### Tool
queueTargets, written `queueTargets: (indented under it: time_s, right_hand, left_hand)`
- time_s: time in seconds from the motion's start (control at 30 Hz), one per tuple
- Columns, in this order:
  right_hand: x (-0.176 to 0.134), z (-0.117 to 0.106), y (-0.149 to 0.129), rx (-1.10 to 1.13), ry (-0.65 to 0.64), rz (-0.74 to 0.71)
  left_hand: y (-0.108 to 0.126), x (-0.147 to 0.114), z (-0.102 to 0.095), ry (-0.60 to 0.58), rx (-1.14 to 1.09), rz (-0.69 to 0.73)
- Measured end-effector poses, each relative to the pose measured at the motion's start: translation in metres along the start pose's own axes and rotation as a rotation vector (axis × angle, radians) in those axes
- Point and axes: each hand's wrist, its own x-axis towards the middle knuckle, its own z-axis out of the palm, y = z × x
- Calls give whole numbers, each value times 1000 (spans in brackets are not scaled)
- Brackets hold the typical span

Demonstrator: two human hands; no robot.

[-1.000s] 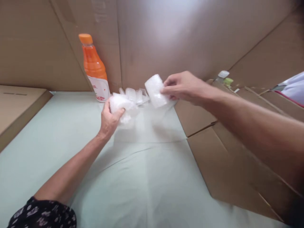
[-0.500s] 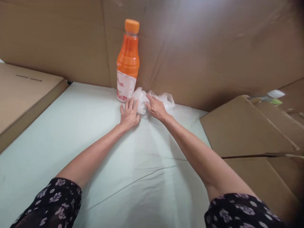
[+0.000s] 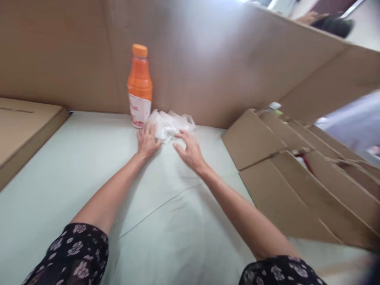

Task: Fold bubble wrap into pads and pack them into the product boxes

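A crumpled white plastic bag [image 3: 168, 124] lies against the back cardboard wall. Just left of it an orange juice bottle [image 3: 139, 85] with an orange cap and a pale label stands upright. My left hand [image 3: 147, 140] has its fingers spread, resting at the bag's left edge close to the bottle's base. My right hand [image 3: 189, 148] is open at the bag's lower right, fingers apart, with nothing gripped. Whether its fingertips touch the bag I cannot tell.
A flat cardboard box [image 3: 29, 126] lies on the left of the pale green surface [image 3: 166, 221]. To the right stand open cardboard compartments [image 3: 297, 186] holding several items. Behind is a tall cardboard wall [image 3: 202, 71]. Part of another person [image 3: 332, 25] shows beyond it.
My right hand has drawn back from the bag and opened its fingers. My left hand stays beside the bag and bottle. The view has shifted, showing more of the right side.
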Motion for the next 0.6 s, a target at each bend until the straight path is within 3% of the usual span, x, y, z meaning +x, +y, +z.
queueTargets:
  time_s: [0.13, 0.23, 0.33, 0.4, 0.47, 0.6]
  right_hand:
    - [-135, -32, -7, -31, 49, -53]
    - [-188, -91, 4, -255, 243, -25]
    - [-209, -168, 29, -467, 460, 5]
    - [-215, -206, 45, -545, 523, 19]
    - [-219, -223, 57, -590, 533, 50]
    - [-229, -223, 70, -537, 528, 166]
  left_hand:
    - [-6, -25, 0, 184, -69, 167]
    - [-16, -56, -1, 236, -92, 385]
    - [-22, -95, -11, 257, -27, 472]
    - [-22, -116, -19, 256, 45, 462]
    - [-21, -129, -26, 246, 104, 444]
    - [-17, -130, -30, 205, 163, 484]
